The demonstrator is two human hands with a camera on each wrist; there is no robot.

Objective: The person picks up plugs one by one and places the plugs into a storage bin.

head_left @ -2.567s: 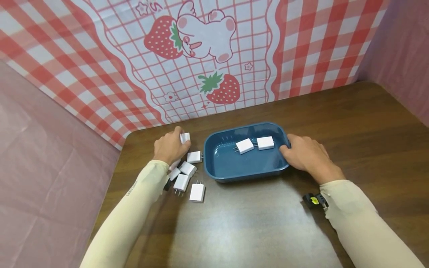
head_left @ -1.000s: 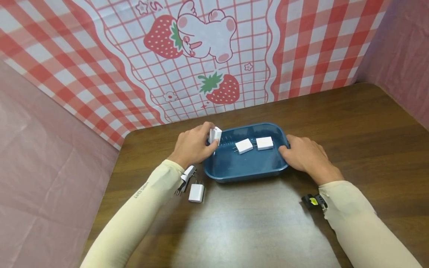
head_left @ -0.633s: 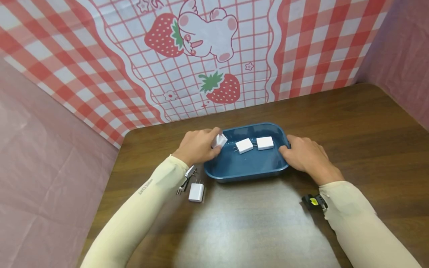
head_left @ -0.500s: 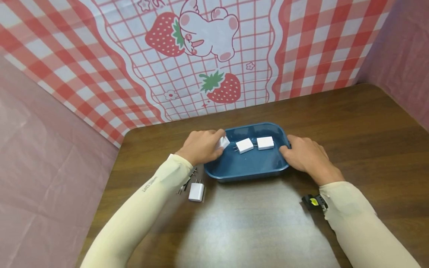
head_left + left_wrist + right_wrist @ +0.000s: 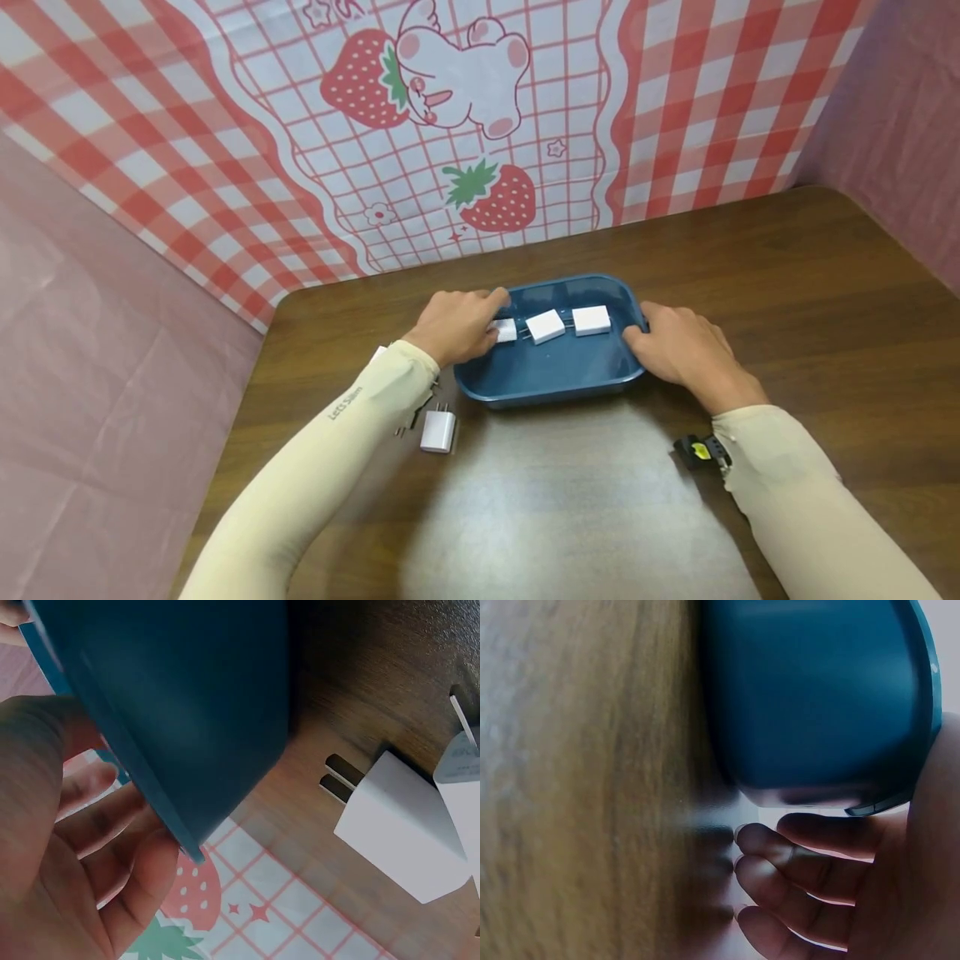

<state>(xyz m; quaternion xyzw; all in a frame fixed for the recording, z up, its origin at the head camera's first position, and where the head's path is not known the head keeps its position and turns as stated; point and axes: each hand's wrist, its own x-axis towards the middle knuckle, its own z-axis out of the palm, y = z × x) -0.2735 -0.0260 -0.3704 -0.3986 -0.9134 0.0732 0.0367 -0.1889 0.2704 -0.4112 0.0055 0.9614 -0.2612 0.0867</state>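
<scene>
My left hand (image 5: 459, 327) reaches over the left end of a blue tray (image 5: 551, 379). Just beyond its thumb and index finger lies a white plug charger (image 5: 506, 330), partly hidden by the hand; the index finger appears apart from it. In the left wrist view the other fingers (image 5: 154, 874) hang loosely outside the tray's wall. Two more chargers, a middle one (image 5: 545, 327) and a right one (image 5: 592, 321), lie in line with it in the tray. My right hand (image 5: 686, 354) grips the tray's right rim, thumb inside, other fingers below the rim outside.
A white charger (image 5: 438, 430) lies on the wooden table (image 5: 570, 500), prongs pointing away. My left sleeve (image 5: 352, 417) covers most of the others. Two chargers, one whole (image 5: 405, 825), show near the tray in the left wrist view. A patterned cloth (image 5: 480, 192) hangs behind the table.
My left hand has carried a charger from the table's left rightward into the tray, where it now lies flat beside the other two. The right hand and the tray have stayed put.
</scene>
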